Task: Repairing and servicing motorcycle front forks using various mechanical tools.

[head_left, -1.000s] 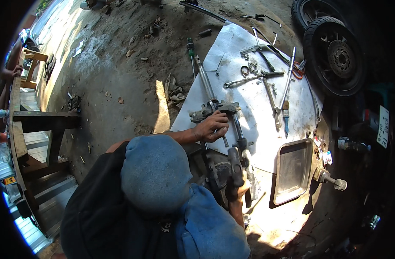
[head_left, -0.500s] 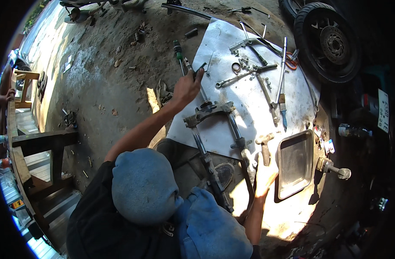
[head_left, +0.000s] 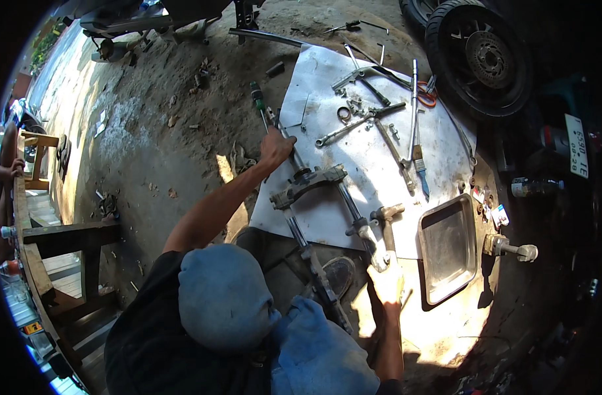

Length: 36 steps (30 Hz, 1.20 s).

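Note:
A motorcycle front fork (head_left: 321,176) lies partly on a white sheet, its two legs pointing toward me. My left hand (head_left: 275,146) is closed around its steering stem (head_left: 298,162), above the crown. Beside that hand lies a green-handled screwdriver (head_left: 257,97); its tip is hidden. My right hand (head_left: 387,282) is closed on the handle of a hammer (head_left: 387,213), close beside the right fork leg (head_left: 368,236). The hammer's head points away from me. My fingers hide the lower end of the handle and part of that leg.
Wrenches, bolts, a brush (head_left: 420,170) and orange-handled pliers (head_left: 428,97) lie on the white sheet (head_left: 353,148). A metal tray (head_left: 448,253) stands right, near a wheel (head_left: 482,59). At left is a wooden bench (head_left: 71,227), with another person's hand (head_left: 17,167) behind.
My left fingers, stretched upward before, now wrap around the stem. My right hand has brought the hammer left, closer to the fork leg. The whole view has shifted slightly.

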### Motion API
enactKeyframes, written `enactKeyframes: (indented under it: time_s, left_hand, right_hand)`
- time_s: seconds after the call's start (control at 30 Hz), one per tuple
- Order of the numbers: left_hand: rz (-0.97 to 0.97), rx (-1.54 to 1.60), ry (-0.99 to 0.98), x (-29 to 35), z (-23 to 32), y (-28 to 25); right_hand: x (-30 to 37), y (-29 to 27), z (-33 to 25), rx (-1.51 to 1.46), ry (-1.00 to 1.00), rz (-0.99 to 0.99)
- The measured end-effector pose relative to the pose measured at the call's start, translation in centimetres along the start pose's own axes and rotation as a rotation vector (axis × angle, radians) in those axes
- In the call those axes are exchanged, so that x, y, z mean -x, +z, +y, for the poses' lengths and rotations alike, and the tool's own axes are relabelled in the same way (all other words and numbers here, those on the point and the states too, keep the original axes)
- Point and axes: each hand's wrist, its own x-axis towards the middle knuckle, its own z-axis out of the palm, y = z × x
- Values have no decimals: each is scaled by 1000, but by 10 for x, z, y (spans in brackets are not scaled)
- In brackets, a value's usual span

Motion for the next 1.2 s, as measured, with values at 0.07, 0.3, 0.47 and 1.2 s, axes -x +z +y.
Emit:
enactKeyframes:
  time_s: [0.07,0.3,0.47,1.2]
  left_hand:
    - [-14,92,0,-8,1,0]
    - [-91,513,231,-5,72,-39]
    - [-196,661,176,-10,73,-26]
    - [-243,55,816,85,35,-58]
  right_hand:
    - [17,-21,-9,-133,-4,18]
    - [71,-80,-53,-341,188,115]
    - [83,-66,-75,-222,138,26]
    - [21,-25,7,-40,-135,489]
